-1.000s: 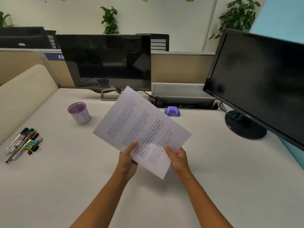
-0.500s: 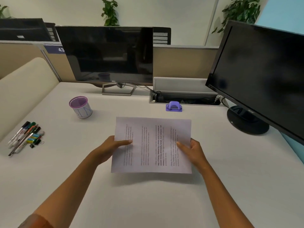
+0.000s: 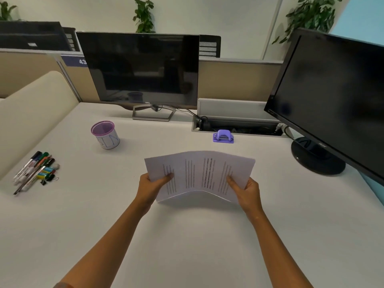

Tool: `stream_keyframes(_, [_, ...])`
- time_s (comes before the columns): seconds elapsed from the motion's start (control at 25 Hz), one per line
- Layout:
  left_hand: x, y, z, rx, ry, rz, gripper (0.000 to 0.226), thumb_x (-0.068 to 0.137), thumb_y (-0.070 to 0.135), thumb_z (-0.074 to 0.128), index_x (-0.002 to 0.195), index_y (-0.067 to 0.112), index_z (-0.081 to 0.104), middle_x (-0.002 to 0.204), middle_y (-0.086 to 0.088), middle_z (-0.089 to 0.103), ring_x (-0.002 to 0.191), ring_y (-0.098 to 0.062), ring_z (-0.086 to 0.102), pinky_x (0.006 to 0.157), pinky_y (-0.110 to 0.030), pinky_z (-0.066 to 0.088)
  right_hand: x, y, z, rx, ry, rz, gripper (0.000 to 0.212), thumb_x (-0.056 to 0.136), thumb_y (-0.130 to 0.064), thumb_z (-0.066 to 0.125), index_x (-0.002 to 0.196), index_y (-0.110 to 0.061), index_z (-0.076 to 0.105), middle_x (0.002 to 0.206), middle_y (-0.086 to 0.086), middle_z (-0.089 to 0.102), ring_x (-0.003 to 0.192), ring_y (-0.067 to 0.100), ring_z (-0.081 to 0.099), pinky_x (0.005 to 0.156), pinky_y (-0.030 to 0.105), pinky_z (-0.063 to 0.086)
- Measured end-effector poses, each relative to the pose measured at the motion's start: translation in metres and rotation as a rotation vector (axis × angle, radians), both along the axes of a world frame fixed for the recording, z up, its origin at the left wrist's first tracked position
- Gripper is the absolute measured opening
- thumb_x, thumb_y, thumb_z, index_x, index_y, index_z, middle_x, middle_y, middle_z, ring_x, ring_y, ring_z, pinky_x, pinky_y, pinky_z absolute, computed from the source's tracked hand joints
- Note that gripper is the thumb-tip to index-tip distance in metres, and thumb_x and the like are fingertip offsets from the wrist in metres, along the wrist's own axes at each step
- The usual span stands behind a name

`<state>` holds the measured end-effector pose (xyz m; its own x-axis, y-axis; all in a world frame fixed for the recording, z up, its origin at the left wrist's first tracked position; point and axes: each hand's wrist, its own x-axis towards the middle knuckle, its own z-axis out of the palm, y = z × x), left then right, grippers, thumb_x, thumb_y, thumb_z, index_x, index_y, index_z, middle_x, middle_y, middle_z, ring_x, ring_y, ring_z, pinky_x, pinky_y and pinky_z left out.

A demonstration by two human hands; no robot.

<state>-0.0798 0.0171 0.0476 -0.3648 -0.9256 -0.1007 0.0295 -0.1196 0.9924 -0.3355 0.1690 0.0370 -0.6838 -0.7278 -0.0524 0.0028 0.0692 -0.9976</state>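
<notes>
A printed sheet of white paper (image 3: 199,173) hangs above the middle of the white desk (image 3: 187,246), its text lines running sideways. The sheet bows upward along its middle like an arch. My left hand (image 3: 150,187) grips its left edge, thumb on top. My right hand (image 3: 246,191) grips the right edge the same way. Both forearms reach in from the bottom of the view.
A purple hole punch (image 3: 223,137) sits behind the paper by a cable tray (image 3: 236,123). A purple-rimmed pen cup (image 3: 105,134) stands at the left, with markers and binder clips (image 3: 35,171) further left. One monitor (image 3: 141,69) stands at the back, another (image 3: 332,96) at the right.
The sheet was turned from a diagonal tilt to lie level across my view. Since then my hands have pushed its two edges inward, so the flat sheet now arches up.
</notes>
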Motion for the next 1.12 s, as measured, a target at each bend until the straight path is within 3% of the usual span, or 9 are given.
stream_keyframes(0.12, [-0.001,0.007,-0.010,0.005,-0.012,-0.033,0.043,0.068,0.027,0.084,0.108,0.022,0.071,0.104,0.000,0.077,0.095,-0.022,0.074,0.076,-0.033,0.062,0.003,0.003,-0.006,0.040,-0.014,0.025,0.025,0.087,-0.024,0.074,0.111,-0.020,0.066,0.100,-0.008,0.072,0.091,0.012,0.070,0.066,0.014,0.058])
stream_keyframes(0.32, [-0.005,0.001,-0.006,-0.023,-0.027,-0.070,0.045,0.068,0.030,0.083,0.111,0.026,0.069,0.103,0.002,0.076,0.093,-0.019,0.073,0.075,-0.031,0.062,-0.004,0.004,-0.001,0.056,-0.017,0.029,0.024,0.088,-0.025,0.073,0.111,-0.025,0.065,0.101,-0.010,0.071,0.091,0.008,0.069,0.065,0.013,0.057])
stream_keyframes(0.48, [-0.007,0.007,-0.014,-0.008,-0.040,-0.075,0.051,0.067,0.028,0.083,0.116,0.021,0.068,0.109,-0.001,0.074,0.095,-0.021,0.072,0.078,-0.035,0.062,-0.007,0.004,-0.007,0.117,-0.033,0.070,0.027,0.089,-0.026,0.072,0.114,-0.019,0.065,0.103,-0.005,0.071,0.100,0.021,0.069,0.065,0.012,0.057])
stream_keyframes(0.56, [-0.009,0.008,-0.016,0.001,-0.036,-0.059,0.047,0.068,0.030,0.081,0.114,0.023,0.068,0.107,0.000,0.075,0.094,-0.023,0.073,0.076,-0.036,0.063,-0.007,0.003,-0.006,0.130,-0.032,0.085,0.031,0.089,-0.025,0.072,0.118,-0.018,0.064,0.108,-0.001,0.071,0.103,0.024,0.068,0.072,0.017,0.060])
stream_keyframes(0.64, [-0.012,0.008,-0.016,0.015,-0.018,-0.055,0.039,0.071,0.031,0.079,0.108,0.027,0.070,0.101,0.001,0.077,0.090,-0.026,0.074,0.070,-0.035,0.063,-0.010,0.003,-0.005,0.142,0.002,0.040,0.036,0.088,-0.022,0.074,0.122,-0.017,0.064,0.115,0.002,0.071,0.106,0.025,0.067,0.089,0.032,0.060])
stream_keyframes(0.76, [-0.016,0.008,-0.013,0.053,0.090,-0.048,0.028,0.076,0.025,0.079,0.104,0.024,0.074,0.105,-0.007,0.076,0.093,-0.032,0.074,0.071,-0.041,0.062,-0.012,0.006,-0.004,0.169,-0.010,-0.211,0.053,0.081,-0.021,0.083,0.129,-0.021,0.060,0.128,-0.003,0.063,0.121,0.020,0.056,0.103,0.041,0.049])
stream_keyframes(0.88, [-0.027,0.017,-0.011,0.140,0.229,-0.018,0.031,0.080,0.015,0.078,0.110,0.015,0.070,0.112,-0.015,0.073,0.099,-0.034,0.072,0.078,-0.048,0.060,0.000,0.003,0.000,0.167,-0.255,-0.260,0.085,0.076,-0.026,0.087,0.145,-0.021,0.038,0.133,-0.007,0.049,0.124,0.014,0.048,0.100,0.036,0.044])
stream_keyframes(1.0, [-0.044,0.030,-0.007,0.288,0.295,0.039,0.037,0.082,0.010,0.075,0.117,0.016,0.064,0.110,-0.014,0.075,0.095,-0.033,0.074,0.070,-0.044,0.061,0.019,-0.010,0.003,0.043,-0.477,-0.086,0.061,0.086,-0.023,0.077,0.140,-0.015,0.048,0.132,0.000,0.063,0.118,0.016,0.062,0.094,0.031,0.049])
stream_keyframes(1.12, [-0.057,0.041,-0.003,0.342,0.242,0.032,0.045,0.081,0.014,0.076,0.122,0.017,0.058,0.110,-0.015,0.074,0.094,-0.037,0.074,0.067,-0.043,0.061,0.033,-0.022,0.008,-0.084,-0.503,-0.005,0.041,0.096,-0.014,0.065,0.135,-0.023,0.057,0.126,0.001,0.070,0.111,0.016,0.069,0.084,0.029,0.059])
